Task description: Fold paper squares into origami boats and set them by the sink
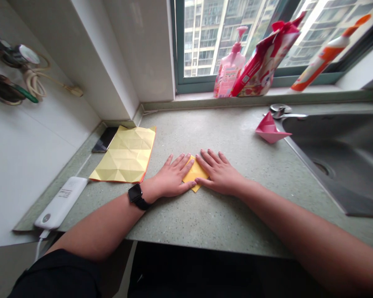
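A small folded yellow paper (196,170) lies flat on the speckled countertop (205,219), one corner pointing towards me. My left hand (174,176) rests flat over its left side, fingers stretched out. On the right side, my right hand (219,171) lies palm down with its fingers spread. Both thumbs meet near the paper's lower middle. The hands cover its left and right corners. Left of my left hand is a stack of creased yellow paper sheets (127,153) with an orange edge showing. A pink folded paper boat (270,130) stands farther back to the right.
A metal sink (338,153) with a tap (281,111) is at the right. On the windowsill stand a pink pump bottle (229,72), a red bag (261,66) and an orange-white bottle (321,60). At left lie a phone (105,139) and a cabled white power bank (62,202).
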`<state>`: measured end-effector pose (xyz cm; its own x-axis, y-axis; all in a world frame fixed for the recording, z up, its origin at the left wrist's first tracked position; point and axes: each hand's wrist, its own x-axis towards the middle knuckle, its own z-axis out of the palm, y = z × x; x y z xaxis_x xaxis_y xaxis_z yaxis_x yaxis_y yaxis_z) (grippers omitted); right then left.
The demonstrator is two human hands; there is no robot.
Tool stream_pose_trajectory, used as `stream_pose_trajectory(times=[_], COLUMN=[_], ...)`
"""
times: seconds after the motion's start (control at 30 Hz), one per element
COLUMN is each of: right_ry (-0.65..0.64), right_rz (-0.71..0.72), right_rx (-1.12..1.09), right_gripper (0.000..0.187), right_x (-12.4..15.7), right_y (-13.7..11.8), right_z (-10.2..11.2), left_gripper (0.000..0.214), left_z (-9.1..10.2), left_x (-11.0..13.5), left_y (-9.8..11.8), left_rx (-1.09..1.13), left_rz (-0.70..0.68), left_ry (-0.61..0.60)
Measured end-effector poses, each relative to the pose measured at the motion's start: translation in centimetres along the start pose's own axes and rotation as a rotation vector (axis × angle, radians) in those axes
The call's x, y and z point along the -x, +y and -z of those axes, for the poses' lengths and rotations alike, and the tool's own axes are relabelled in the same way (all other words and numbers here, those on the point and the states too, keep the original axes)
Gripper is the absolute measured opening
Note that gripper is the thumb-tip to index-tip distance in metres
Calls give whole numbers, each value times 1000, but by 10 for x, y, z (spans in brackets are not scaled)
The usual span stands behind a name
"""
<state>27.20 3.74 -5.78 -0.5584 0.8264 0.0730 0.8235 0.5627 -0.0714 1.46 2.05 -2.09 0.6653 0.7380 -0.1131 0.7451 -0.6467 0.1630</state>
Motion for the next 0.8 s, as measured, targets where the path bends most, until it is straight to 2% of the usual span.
stream_pose_trajectory(times=[0.27,0.6,0.8], right_ry=[15,-38,-27], right_rz=[-8,-19,-6], right_rx=[-16,19,15], right_gripper=[96,91,90], right_x=[3,1,1], right_y=[4,3,4], right_z=[-4,5,3], left_gripper=[88,94,93], left_z=[0,2,3], left_x=[0,-4,-6], left_y=[-2,-3,-3], left_rx=[10,2,-14], left_rz=[3,-14,-8], left_ry=[0,-12,-44])
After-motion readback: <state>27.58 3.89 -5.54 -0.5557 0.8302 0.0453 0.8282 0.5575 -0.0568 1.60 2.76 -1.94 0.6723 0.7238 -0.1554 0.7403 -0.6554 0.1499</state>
